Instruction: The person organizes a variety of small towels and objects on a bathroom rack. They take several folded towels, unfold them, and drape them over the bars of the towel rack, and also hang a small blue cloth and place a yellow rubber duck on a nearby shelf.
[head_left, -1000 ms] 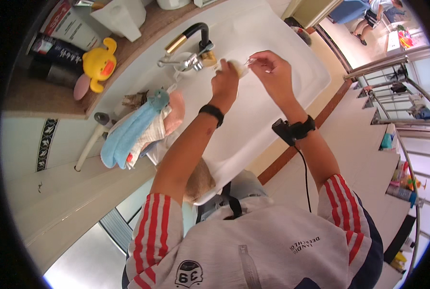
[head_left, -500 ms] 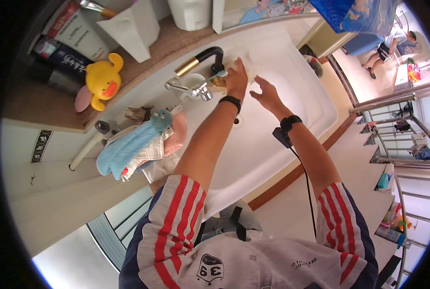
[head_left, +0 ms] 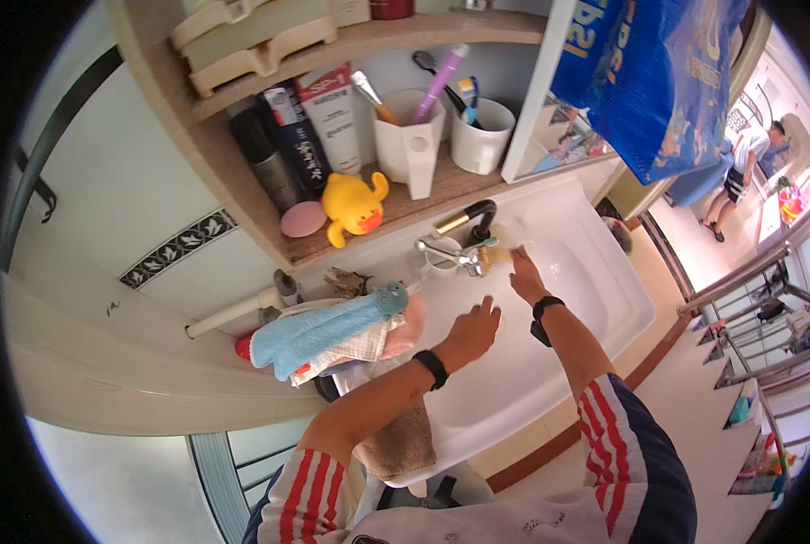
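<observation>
Over the white sink basin (head_left: 595, 322), my left hand (head_left: 470, 335) hangs with nothing in it, its fingers loosely stretched out. My right hand (head_left: 525, 276) reaches farther in, close beside the taps. Its fingers extend forward and a little apart, and I see nothing held there. A chrome tap (head_left: 459, 257) and a black faucet with a gold end (head_left: 466, 218) stand at the basin's back edge. Each wrist wears a black band. To the left of my left hand lies a pile of cloths, topped by a light blue hand towel (head_left: 323, 334).
A brown towel (head_left: 403, 442) drapes over the basin's near edge. Behind, a wooden shelf (head_left: 455, 195) holds a yellow duck toy (head_left: 352, 204), tubes and two white cups with brushes (head_left: 412, 131). A blue plastic bag (head_left: 645, 100) hangs at upper right. Another person (head_left: 740, 172) stands in the far room.
My view has shifted up, showing more shelf. The left hand has drawn back from the taps toward me. My right hand is now nearer the chrome tap.
</observation>
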A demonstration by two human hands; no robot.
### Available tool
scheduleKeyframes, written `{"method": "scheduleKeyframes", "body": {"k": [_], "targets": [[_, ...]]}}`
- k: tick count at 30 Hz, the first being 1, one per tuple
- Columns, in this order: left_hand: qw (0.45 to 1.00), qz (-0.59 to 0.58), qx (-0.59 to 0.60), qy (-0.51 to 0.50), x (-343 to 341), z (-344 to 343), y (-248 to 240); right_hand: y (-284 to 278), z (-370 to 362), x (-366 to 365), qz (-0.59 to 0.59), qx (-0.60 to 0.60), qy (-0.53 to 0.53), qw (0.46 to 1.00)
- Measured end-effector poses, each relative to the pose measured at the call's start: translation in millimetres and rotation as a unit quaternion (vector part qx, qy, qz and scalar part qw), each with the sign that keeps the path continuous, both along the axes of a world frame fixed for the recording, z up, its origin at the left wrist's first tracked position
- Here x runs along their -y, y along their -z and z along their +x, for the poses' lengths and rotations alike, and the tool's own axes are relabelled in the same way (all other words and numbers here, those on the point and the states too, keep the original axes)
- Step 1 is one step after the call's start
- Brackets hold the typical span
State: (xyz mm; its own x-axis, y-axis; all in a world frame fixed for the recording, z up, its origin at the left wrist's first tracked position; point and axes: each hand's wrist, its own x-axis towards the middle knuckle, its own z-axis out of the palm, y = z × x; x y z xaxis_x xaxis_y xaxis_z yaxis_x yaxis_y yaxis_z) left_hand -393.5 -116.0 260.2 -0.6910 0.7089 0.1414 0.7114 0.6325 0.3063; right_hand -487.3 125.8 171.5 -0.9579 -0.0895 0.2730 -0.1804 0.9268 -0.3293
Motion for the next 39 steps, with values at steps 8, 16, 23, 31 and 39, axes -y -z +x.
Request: {"method": "scheduleKeyframes", "body": {"k": [8,16,23,31,39], "targets": [[0.994,-0.001,0.108,-0.01,72,6,-11,-55,-14,32,0.099,-0.009,0.159,0.982],[0.99,0.12,0.074,-0.008,136,31,-45,-93,34,57,-0.047,0.004,0.251,0.967],[0.919,0.256,0.193,-0.232,254,105,-69,-99,142,118,-0.218,-0.009,-0.035,0.975],[0.817,0.35,0.152,-0.432,323,180,-12,-117,155,257,-0.195,0.016,-0.156,0.968],[0.872,0.357,0.133,-0.308,296,152,-59,-214,125,321,-0.258,-0.112,-0.157,0.947]]}}
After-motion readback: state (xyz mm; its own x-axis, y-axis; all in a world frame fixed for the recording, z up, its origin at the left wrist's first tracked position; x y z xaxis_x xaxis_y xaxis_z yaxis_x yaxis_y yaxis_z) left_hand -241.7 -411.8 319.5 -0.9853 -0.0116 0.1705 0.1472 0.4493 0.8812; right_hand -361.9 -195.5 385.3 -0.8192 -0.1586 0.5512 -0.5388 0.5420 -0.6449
